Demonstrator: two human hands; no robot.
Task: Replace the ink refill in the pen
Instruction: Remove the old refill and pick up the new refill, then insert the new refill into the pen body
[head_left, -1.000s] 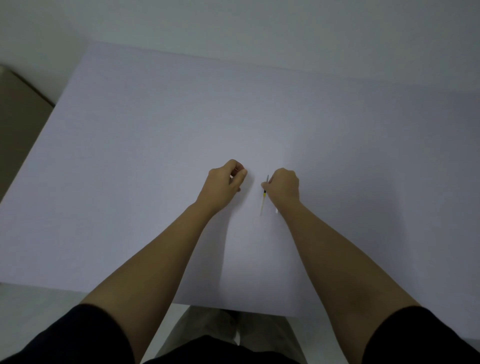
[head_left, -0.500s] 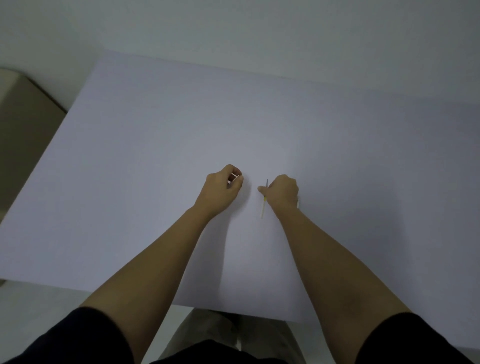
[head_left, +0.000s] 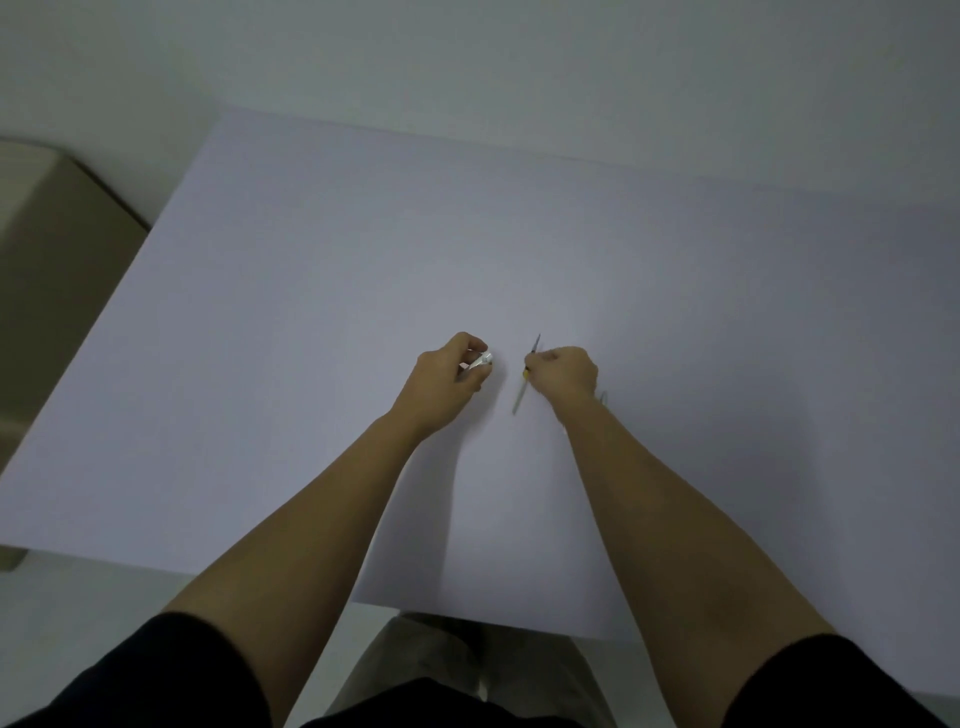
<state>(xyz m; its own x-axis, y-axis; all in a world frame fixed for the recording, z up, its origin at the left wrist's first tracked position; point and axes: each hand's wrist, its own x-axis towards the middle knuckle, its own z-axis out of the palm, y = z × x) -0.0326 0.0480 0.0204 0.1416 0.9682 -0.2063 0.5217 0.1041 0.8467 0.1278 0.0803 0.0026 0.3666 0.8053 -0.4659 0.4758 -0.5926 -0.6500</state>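
Two hands work near the middle of the frame over a pale table (head_left: 311, 312). The left hand (head_left: 447, 382) is curled around a small silvery pen (head_left: 480, 359) part, gripping it between thumb and fingers. Just right of it, the right hand (head_left: 563, 376) pinches a thin refill (head_left: 523, 382) with a yellow band, its tip pointing toward the top of the frame.

The refill looks slender and slippery — a loose pinch could let it drop and roll, and a crooked aim at the barrel mouth might bend it or jam its tip.

Dim light hides a lot: most of the pen sits inside the left fist, and something thin pokes out behind the right hand — I can't tell what.
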